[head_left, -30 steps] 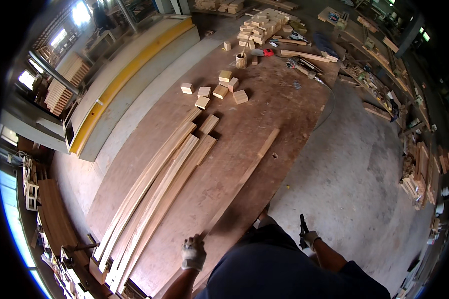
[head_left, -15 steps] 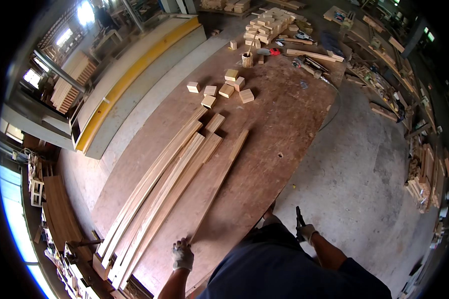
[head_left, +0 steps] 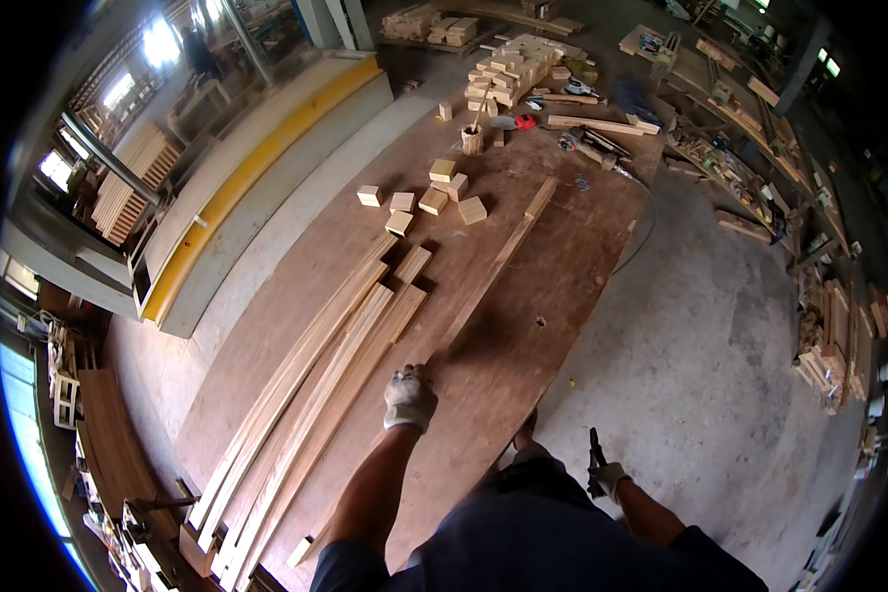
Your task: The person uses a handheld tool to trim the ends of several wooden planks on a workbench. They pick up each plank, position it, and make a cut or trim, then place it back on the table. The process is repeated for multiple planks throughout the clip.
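Observation:
A long, narrow wooden strip (head_left: 493,274) lies slantwise on the brown worktable (head_left: 572,266). My left hand (head_left: 410,399), in a pale work glove, is closed around it partway along; its near end shows beyond my forearm. Left of that hand, several longer wooden strips (head_left: 311,419) lie side by side, their far ends staggered. Off the table's right edge, my right hand (head_left: 612,480), also gloved, grips a dark, slim hand tool (head_left: 596,449) pointing up. The tool's exact kind is unclear.
Several small wooden blocks (head_left: 432,201) sit mid-table. Farther back are a stack of blocks (head_left: 511,71), a brush pot (head_left: 472,140) and a power tool (head_left: 590,148) with a cable. A yellow-edged bench (head_left: 257,168) stands left. Timber piles (head_left: 831,340) line the right.
My left hand has moved forward and right, and the narrow strip has slid away from me along the table with it. My right hand still holds the dark tool low at the side.

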The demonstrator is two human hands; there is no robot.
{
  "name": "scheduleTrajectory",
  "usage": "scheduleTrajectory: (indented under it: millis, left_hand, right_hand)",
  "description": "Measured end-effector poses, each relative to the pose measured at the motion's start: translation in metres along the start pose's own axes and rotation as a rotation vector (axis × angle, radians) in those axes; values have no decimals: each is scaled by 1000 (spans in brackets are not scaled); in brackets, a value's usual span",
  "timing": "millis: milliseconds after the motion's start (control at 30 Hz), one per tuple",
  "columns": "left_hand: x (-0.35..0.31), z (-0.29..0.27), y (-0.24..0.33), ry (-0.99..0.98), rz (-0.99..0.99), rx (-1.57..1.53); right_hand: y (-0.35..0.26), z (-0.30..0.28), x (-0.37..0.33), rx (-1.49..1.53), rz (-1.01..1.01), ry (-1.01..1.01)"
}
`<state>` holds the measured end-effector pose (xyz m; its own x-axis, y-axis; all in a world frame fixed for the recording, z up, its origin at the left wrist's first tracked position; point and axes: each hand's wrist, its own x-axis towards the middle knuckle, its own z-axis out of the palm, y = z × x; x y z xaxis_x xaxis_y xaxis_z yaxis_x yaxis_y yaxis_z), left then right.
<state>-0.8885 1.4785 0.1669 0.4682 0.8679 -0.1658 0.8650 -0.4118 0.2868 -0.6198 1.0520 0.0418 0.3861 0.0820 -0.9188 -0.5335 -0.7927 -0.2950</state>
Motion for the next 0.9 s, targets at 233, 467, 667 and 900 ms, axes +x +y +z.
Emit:
scheduleTrajectory:
  millis: [233,467,667,900]
  left_hand:
    - [-120,-1,-70,94,158,33]
    - [-239,-1,-135,-108,-192,21]
    - [-219,6,-130,-105,-175,81]
    - [-84,13,-60,-34,2,81]
  right_hand:
    - [4,-2,-10,-93,47,16]
    - [3,-1,1,-101,2,-7]
    - [-7,8,5,-104,-4,-10]
    - [13,9,31,-129,-33,1]
